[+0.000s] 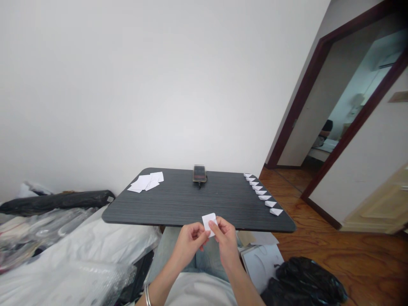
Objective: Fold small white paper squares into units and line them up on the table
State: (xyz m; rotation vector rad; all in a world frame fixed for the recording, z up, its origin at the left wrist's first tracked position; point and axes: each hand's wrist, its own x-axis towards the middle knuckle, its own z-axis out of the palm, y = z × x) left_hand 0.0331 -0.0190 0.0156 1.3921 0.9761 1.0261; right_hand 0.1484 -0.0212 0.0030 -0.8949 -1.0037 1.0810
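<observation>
A small white piece of paper (209, 219) is held up at the near edge of the dark table (191, 204). My left hand (191, 238) pinches its lower left corner between thumb and fingers. On the paper's right side, my right hand (224, 236) grips it with the thumb lying across its face. Whether the paper is folded I cannot tell. Loose white paper sheets (142, 183) overlap at the table's far left. Along the right edge runs a row of several folded white paper pieces (262, 192), pointed in shape.
A phone-like device (199, 173) on a stand is at the table's back middle, by the wall. Plastic-wrapped bundles (79, 250) lie to the left below table height. On the right are a white paper bag (263, 261) and a black plastic bag (304, 282).
</observation>
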